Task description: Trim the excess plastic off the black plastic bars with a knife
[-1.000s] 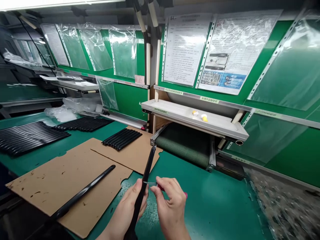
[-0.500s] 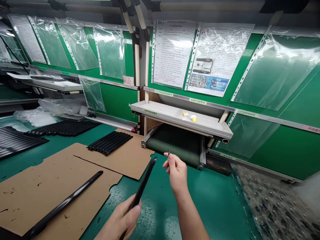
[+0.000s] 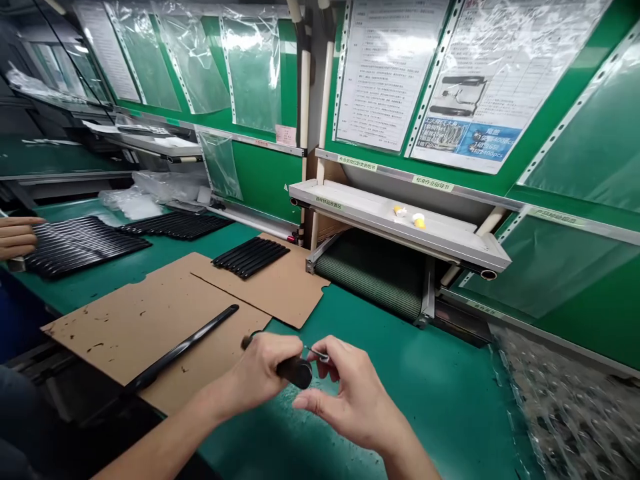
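My left hand (image 3: 265, 370) is closed round a glossy black bar (image 3: 296, 372), its rounded end tilted towards me. Close beside that end is my right hand (image 3: 350, 393), its thumb spread away from curled fingers. A small, thin, pointed metal tool (image 3: 319, 353) sits at those fingers, its tip towards the bar; its exact kind is too small to make out. Another long black bar (image 3: 185, 347) lies slantwise on a brown cardboard sheet (image 3: 120, 327), left of my hands. Behind it, a row of black bars (image 3: 250, 257) rests on a second cardboard piece (image 3: 305, 293).
At far left a co-worker's hand (image 3: 17, 237) is beside more black bars (image 3: 85, 247) on the green table (image 3: 400, 387). A white shelf (image 3: 380, 207) with two small yellow-and-white pieces stands over a ribbed conveyor belt (image 3: 375, 273). Clear plastic trays (image 3: 565, 407) lie at right.
My view has turned left and down. The bar in my left hand has swung from upright to pointing at me, and my hands have come together. A co-worker's hand has appeared at left.
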`<state>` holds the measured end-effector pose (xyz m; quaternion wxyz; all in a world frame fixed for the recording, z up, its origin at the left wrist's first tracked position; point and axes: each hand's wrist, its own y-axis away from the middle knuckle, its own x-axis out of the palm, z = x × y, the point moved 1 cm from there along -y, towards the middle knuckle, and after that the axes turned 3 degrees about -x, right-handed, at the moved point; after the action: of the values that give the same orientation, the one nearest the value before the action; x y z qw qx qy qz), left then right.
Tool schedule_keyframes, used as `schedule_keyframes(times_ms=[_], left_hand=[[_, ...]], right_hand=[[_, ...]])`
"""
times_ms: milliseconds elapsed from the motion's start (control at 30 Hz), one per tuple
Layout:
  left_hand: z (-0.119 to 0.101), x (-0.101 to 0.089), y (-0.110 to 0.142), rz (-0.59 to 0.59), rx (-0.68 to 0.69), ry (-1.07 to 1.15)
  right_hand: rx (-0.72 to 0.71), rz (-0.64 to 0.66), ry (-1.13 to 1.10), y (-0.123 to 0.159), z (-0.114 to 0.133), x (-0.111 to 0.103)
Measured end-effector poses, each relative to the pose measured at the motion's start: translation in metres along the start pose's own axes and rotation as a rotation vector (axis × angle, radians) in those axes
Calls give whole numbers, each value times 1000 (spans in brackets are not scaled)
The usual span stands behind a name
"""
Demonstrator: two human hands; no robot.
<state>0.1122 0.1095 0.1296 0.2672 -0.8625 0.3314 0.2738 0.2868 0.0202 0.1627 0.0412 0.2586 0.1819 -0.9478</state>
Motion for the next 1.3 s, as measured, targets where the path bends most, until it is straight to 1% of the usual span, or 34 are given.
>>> schedule_keyframes(times_ms=[67,133,233,300,367,433,567,600,667,733,800,867,967,1100,1133,1200,1267,1300], left_hand=[[4,-8,-5,-19,100,-107],[2,-14,-10,-4,138,-140],[-5,-19,-15,9,179,-158],[-8,-19,-16,16,215,-199],[-7,-18,-15,11,222,-207],[-2,-15,-13,-8,201,-177],[7,-6,-6,-78,169,-139],[8,-2,-3,-89,145,-133],[7,5,2,-113,45,-103],[2,13,8,-119,-109,-33],[-5,22,13,-109,-272,84],[-12,28,16,-110,-409,201],[-18,30,16,-128,-539,317],[-19,25,12,-125,-630,415],[-19,24,11,-140,-636,432],[-18,23,10,-164,-627,457],[-17,22,11,-161,-590,487],[-16,22,12,-153,-560,501]], right_hand=[[-54,58,153,0,-1,-1],[-120,109,240,-2,-4,-2],[-201,138,283,-6,-6,-3],[-212,133,265,-7,-5,-2],[-208,93,236,-7,-4,1],[-211,19,226,-5,-5,4],[-229,-146,314,-2,-12,14],[-230,-192,351,-2,-14,17],[-237,-294,419,-2,-18,23],[-239,-398,465,-3,-21,29],[-230,-488,511,-5,-24,36],[-218,-561,577,-8,-25,42],[-207,-632,689,-12,-25,48],[-117,-686,755,-16,-24,54],[-103,-676,773,-16,-24,55],[-121,-627,804,-14,-25,59],[-134,-587,741,-12,-24,59],[-113,-571,636,-11,-23,56]])
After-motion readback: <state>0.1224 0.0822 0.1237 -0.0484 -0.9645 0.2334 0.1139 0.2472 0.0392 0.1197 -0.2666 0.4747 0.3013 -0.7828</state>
